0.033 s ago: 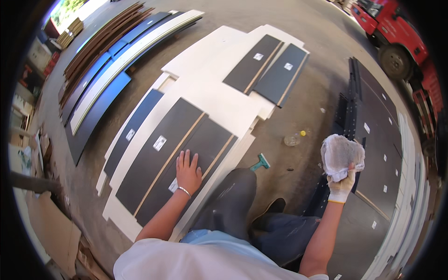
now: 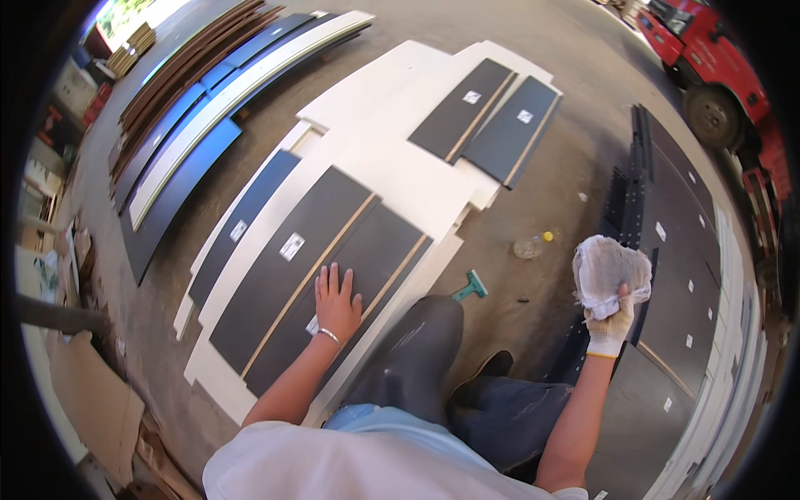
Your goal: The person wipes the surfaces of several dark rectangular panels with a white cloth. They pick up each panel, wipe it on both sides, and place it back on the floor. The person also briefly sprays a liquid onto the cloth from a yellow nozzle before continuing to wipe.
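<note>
My left hand, bare and with a silver bangle at the wrist, lies flat with fingers spread on a dark grey panel. A pale wooden strip runs along that panel's edge, and beside it lies a second dark panel with a white label. Both rest on a stack of white boards. My right hand, in a cream knitted glove, grips a bunched whitish rag held up at the right. The glove's thumb area shows a bare fingertip against the cloth.
On the floor lie a teal scraper, a clear bottle and a yellow cap. Dark panels are stacked at my right. Blue, white and brown boards stand far left. A red truck is parked far right.
The view has shifted slightly, so the boards and floor items sit a little further right and higher. Both hands keep nearly the same pose.
</note>
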The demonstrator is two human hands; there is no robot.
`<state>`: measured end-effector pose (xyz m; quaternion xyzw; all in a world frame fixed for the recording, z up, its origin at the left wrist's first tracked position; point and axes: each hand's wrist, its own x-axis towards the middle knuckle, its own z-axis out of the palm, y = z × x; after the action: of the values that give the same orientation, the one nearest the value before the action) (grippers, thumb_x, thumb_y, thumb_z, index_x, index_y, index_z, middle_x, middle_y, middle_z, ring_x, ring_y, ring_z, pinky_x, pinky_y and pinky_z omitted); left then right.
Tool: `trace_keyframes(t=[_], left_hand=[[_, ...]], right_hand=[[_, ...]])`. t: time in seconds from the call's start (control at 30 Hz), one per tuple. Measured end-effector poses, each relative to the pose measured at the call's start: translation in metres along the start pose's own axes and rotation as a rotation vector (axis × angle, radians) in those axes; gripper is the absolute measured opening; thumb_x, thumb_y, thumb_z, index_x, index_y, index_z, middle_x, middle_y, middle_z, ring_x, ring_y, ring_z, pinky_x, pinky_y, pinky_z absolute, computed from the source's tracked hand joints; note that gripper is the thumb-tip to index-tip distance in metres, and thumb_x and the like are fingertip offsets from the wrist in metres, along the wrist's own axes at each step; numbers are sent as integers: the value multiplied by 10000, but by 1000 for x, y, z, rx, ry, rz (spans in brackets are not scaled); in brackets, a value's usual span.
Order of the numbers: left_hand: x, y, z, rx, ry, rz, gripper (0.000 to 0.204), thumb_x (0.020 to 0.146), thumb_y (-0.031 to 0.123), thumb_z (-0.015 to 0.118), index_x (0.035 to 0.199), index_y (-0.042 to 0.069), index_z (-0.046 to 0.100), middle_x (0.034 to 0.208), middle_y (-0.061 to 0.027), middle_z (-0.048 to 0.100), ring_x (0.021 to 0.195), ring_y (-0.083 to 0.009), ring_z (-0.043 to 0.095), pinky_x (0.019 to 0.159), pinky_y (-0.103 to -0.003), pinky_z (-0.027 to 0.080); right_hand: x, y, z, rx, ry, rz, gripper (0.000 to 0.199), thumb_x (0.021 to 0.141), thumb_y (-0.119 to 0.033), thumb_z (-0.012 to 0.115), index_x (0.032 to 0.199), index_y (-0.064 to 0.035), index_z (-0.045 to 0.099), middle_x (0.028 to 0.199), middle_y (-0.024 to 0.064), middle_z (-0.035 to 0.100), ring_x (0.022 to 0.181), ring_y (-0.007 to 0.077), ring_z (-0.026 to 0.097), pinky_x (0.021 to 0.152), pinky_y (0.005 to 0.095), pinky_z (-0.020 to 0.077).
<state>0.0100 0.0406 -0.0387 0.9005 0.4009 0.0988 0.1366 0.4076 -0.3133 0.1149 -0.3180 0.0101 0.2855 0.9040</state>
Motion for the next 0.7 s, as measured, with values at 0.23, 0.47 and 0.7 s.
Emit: trace_keyframes(t=[0.23,0.47,0.7], left_hand=[[-57,-39,1,122,28,-230,787,974,431,628,1619,48,387,1731,-276,189,1609,-511,65,1263,-686,3],[-41,-90,-15,168,17,-364,737,1033,481,551,1665,162,345,1750,-249,165,1638,-406,87,1279,-655,18],[-29,-88,-14,173,16,-295,674,1049,446,533,1658,207,370,1744,-254,184,1635,-407,113,1277,-659,49]], right_hand=[[31,61,8,-182,61,37,637,909,-64,678,1513,-125,485,1455,149,603,1335,402,607,1090,610,542],[25,83,21,-166,111,78,655,903,-84,662,1528,-122,469,1503,161,579,1369,417,585,1102,617,528],[25,99,25,-253,151,59,661,904,-59,638,1538,-111,458,1506,171,567,1374,430,571,1110,624,512]])
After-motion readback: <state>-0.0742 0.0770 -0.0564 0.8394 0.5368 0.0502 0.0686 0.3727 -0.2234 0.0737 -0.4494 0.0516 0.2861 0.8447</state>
